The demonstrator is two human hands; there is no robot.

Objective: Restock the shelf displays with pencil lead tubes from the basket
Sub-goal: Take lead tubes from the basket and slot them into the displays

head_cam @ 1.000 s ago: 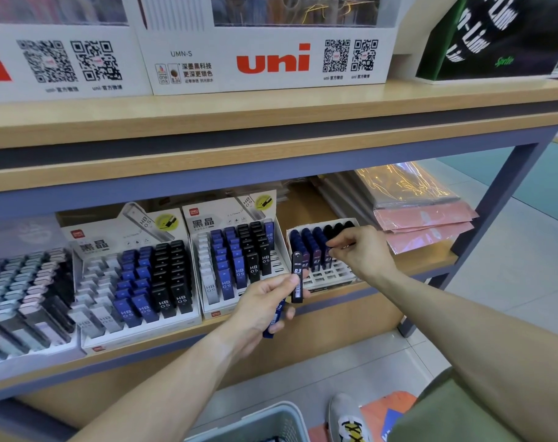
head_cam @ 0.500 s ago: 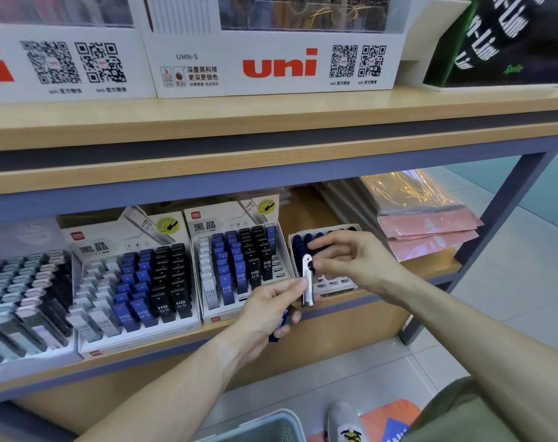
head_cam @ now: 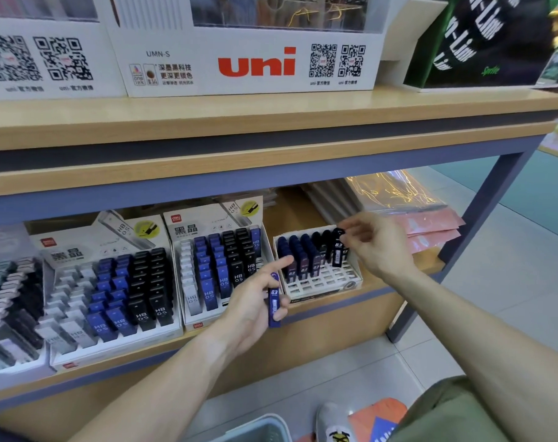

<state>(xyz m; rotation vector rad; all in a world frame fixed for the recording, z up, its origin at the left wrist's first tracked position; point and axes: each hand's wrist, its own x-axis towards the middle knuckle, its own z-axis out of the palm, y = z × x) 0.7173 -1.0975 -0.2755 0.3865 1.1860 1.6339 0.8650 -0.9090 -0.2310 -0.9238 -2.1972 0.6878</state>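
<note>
my right hand [head_cam: 371, 247] pinches a black lead tube [head_cam: 338, 250] upright over the far right corner of the white grid tray [head_cam: 322, 285] on the lower shelf [head_cam: 398, 282]. my left hand [head_cam: 255, 301], near the tray's left edge, grips a blue lead tube [head_cam: 274, 303], forefinger straight. the basket [head_cam: 258, 430] sits on the floor below.

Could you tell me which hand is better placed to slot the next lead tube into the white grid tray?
The right hand. It already pinches a black tube upright at the back right of the grid tray. The left hand grips a blue tube lower down, in front of the shelf edge.
</note>
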